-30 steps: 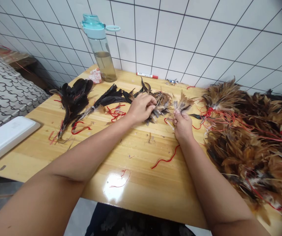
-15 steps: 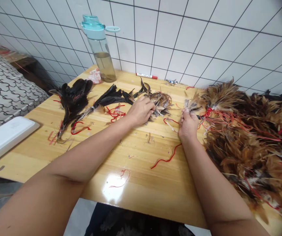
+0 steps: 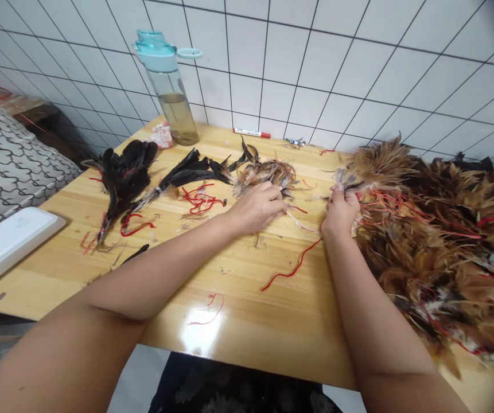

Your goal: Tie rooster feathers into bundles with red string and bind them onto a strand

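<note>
My right hand (image 3: pixel 341 213) is closed in a pinch around a small tuft of feathers (image 3: pixel 345 176), whose pale tips stick up above the thumb. Just behind it lies a brown feather bundle (image 3: pixel 382 163). My left hand (image 3: pixel 260 207) rests low over the table, fingers curled together and pointing down; what they hold, if anything, is hidden. It is beside a loose heap of brown and grey feathers (image 3: pixel 272 172). Between the hands lies a short white-and-red string (image 3: pixel 293 218). A longer red string (image 3: pixel 292 269) trails across the wood below my right hand.
Brown feather bundles (image 3: pixel 440 241) with red strings (image 3: pixel 405 206) cover the right side. Black feathers (image 3: pixel 128 166) lie at left. A water bottle (image 3: pixel 173 97), crumpled tissue (image 3: pixel 160 135) and red marker (image 3: pixel 251 133) stand or lie near the tiled wall. A white box (image 3: pixel 16 244) sits at the left edge.
My left hand has moved right and towards me, off the loose feather heap. My right hand has shifted right, closer to the brown bundle. A black feather now shows beside my left forearm.
</note>
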